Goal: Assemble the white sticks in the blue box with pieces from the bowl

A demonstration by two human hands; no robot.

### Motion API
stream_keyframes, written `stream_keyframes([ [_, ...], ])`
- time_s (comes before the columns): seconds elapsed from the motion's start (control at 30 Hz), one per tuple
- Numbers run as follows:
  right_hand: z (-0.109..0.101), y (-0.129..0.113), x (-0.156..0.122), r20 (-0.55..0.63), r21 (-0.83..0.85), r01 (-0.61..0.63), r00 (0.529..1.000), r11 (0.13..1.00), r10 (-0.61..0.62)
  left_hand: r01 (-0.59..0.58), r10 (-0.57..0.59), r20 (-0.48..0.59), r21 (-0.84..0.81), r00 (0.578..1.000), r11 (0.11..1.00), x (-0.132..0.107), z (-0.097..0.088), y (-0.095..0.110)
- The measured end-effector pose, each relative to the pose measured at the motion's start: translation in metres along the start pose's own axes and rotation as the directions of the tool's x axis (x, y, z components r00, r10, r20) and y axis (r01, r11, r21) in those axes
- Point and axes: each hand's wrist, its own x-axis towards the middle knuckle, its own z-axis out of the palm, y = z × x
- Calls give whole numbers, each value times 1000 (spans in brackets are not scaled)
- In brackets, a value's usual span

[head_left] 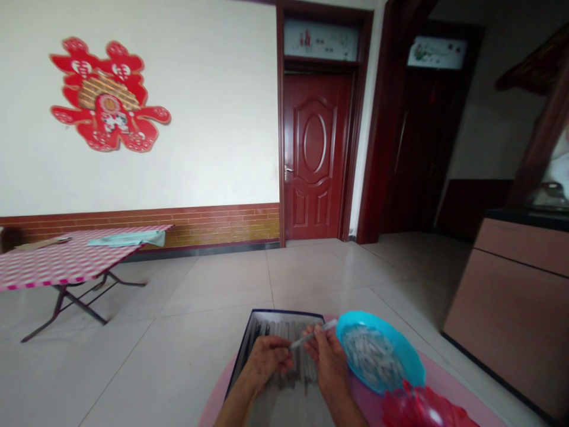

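A thin, pale grey stick (303, 340) slants upward to the right between my two hands, above an open shallow box. Fingers of my left hand (269, 358) pinch its lower left end. Closer to its upper right end, my right hand (328, 354) grips the same stick, and a whitish tip sticks out past the fingers. The dark-rimmed box (284, 311) holds rows of long, thin grey and dark pieces, partly hidden by my hands. Right beside it, a blue bowl (411, 356) contains many short whitish pieces, too blurred to name.
Box and bowl stand on a pink round surface (222, 385); a shiny red translucent object (422, 409) lies before the bowl. A folding table (66, 258) with a checked cover is at left. To the right stands a pinkish cabinet (511, 296). A red door (315, 154) is behind.
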Motion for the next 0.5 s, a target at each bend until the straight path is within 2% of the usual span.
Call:
stream_keyframes([
  [0.23, 1, 2, 0, -52, -47, 12, 999, 999, -15, -16, 18, 38, -46, 999, 999, -3, -2, 3],
  [0.37, 2, 4, -8, 63, -69, 27, 998, 997, -22, 6, -5, 12, -41, 1000, 999, -4, -1, 6],
  [0.5, 3, 4, -14, 182, -64, 4, 983, 998, 8, -10, 11, 47, -21, 999, 1000, -7, 3, 9],
])
